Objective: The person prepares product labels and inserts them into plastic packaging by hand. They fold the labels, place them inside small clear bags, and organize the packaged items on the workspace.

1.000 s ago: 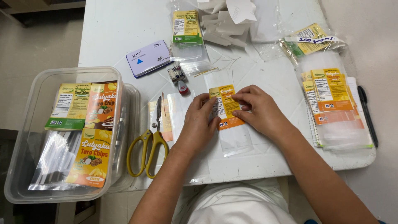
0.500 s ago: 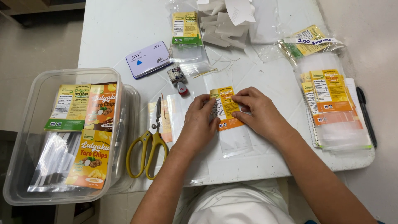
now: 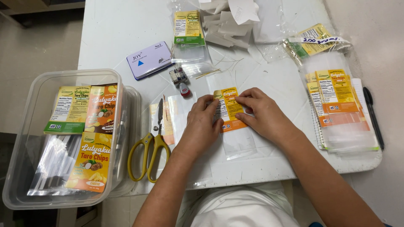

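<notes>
Label [image 3: 227, 108]: yellow top, orange band along its lower edge, small printed panel on the left half. It lies on a clear plastic bag [image 3: 235, 138], flat on the white tabletop [image 3: 118, 25], near the front edge and about mid-width. Bag is see-through, longer than the label, extends toward the person below it.

Left hand [image 3: 201, 126]: palm down, fingers together and extended, tips pressing the label's left edge. Nothing gripped.
Right hand [image 3: 265, 113]: palm down, fingers flat and close together, tips on the label's right edge and top. Nothing gripped. Both hands touch the label from opposite sides.

Just left of the left hand: yellow-handled scissors [image 3: 150, 143], closed, blades pointing away. Beyond the label: small red-and-grey stamp [image 3: 184, 89], white ink pad tin [image 3: 150, 59]. Far left, overhanging the tabletop: clear plastic tub [image 3: 25, 126] holding more labels and bags. Right: stack of labelled bags [image 3: 338, 109], black pen [image 3: 373, 115] beside it.
</notes>
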